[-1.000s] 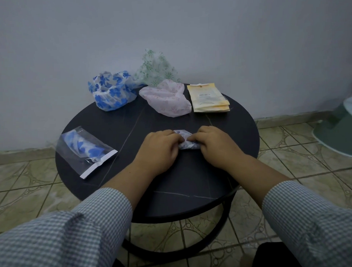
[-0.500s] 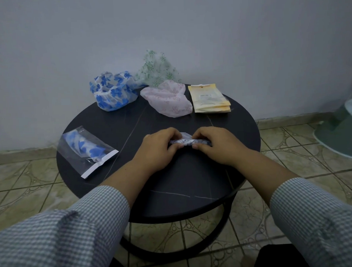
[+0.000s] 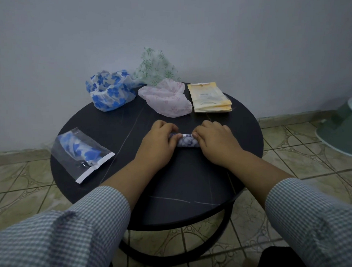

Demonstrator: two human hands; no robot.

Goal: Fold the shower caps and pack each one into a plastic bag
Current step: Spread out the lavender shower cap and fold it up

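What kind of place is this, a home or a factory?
Probably a home, not a factory: a small round table against a plain wall, on a patterned tile floor.

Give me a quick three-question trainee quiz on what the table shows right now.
1. True or false: the left hand and right hand both grip the rolled cap.
2. How many loose caps lie unfolded at the table's far side?
3. What lies nearest the yellow packets: A the pink cap, B the bagged blue cap, C the blue flowered cap?

Key: 1 true; 2 three, counting the green cap; 3 A.
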